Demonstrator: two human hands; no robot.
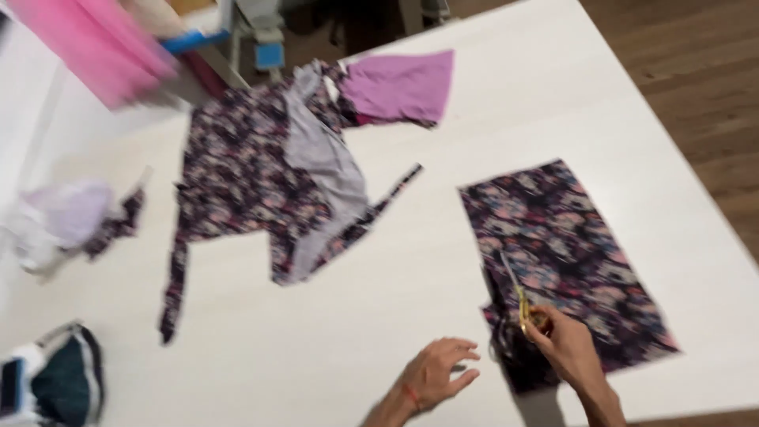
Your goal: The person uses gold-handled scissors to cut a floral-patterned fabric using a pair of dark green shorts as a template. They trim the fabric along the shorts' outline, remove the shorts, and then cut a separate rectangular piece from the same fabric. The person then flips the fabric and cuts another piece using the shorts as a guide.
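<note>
My right hand (571,345) is clamped on gold-handled scissors (518,299) at the near edge of the floral fabric panel (565,261), whose long axis runs away from me and slightly leftward across the table (443,95). My left hand (437,373) rests open and empty just left of it (the farther hand).

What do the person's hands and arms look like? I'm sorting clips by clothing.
Both hands are bare, with no gloves. The left hand has a thin red-orange band at the wrist. The right hand shows no band. No sleeves reach either visible forearm.
</note>
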